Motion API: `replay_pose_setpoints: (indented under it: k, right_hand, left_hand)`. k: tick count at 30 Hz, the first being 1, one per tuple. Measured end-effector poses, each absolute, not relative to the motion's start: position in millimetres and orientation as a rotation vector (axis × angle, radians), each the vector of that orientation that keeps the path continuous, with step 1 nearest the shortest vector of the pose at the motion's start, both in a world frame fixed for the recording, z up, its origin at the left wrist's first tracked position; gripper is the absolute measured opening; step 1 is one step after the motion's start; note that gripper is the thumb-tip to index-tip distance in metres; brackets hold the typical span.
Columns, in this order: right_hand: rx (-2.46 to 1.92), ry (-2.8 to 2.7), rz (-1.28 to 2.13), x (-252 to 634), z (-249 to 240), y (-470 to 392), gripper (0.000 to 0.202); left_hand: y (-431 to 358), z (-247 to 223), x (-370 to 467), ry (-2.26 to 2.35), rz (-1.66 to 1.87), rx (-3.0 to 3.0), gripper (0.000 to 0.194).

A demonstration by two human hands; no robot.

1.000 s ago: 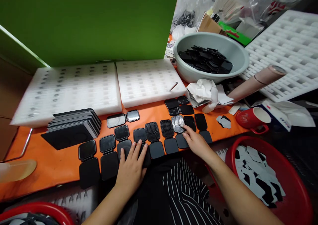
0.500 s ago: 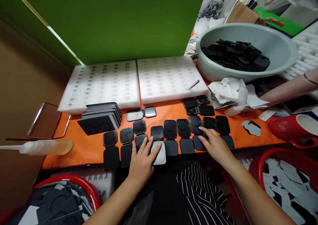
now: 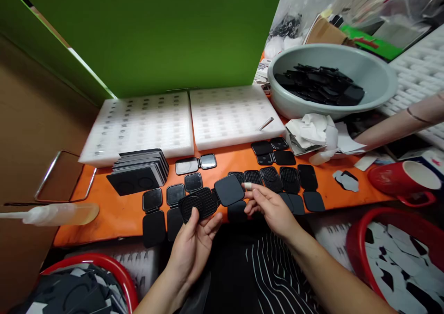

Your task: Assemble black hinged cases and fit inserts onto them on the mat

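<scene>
My left hand [image 3: 197, 235] grips an open black hinged case [image 3: 208, 202] by its ribbed half, thumb on top. The case's smooth square lid [image 3: 229, 190] points right, toward my right hand [image 3: 265, 205]. That hand has its fingers curled beside the lid's right edge, with a pale wrap on one fingertip; whether it pinches the lid is unclear. Several open black cases lie in a row on the orange table [image 3: 128, 212], such as one at the left [image 3: 153, 228] and ribbed ones [image 3: 289, 179] at the right. Another case with shiny panels [image 3: 187, 165] lies behind.
White foam blocks [image 3: 145, 124] stand behind, beside a stack of dark cards [image 3: 138, 173]. A glue bottle [image 3: 62, 213] lies left. At right are a grey basin [image 3: 333, 108] of black parts, a red mug [image 3: 404, 177] and a red tub [image 3: 357, 240]. Another red tub [image 3: 130, 281] is at lower left.
My left hand has turned palm up and now holds a ribbed case above the row. My right hand has moved left to its lid. The white-topped case is no longer visible in its place.
</scene>
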State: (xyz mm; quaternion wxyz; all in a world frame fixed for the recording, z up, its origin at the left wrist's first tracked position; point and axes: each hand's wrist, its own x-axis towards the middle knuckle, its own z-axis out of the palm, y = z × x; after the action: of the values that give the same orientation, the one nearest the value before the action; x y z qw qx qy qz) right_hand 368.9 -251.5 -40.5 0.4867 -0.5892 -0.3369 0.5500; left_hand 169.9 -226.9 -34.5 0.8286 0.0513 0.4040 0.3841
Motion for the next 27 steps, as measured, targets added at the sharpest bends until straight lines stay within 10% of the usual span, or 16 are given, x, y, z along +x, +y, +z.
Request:
replay_pose_setpoints:
  k: [27]
  right_hand:
    - [-1.639, -0.865, 1.35, 359.3, -33.6, -229.8, 0.035]
  left_hand:
    - [-245.3, -45.6, 163.8, 1.005, 0.773, 0.85, 0.038]
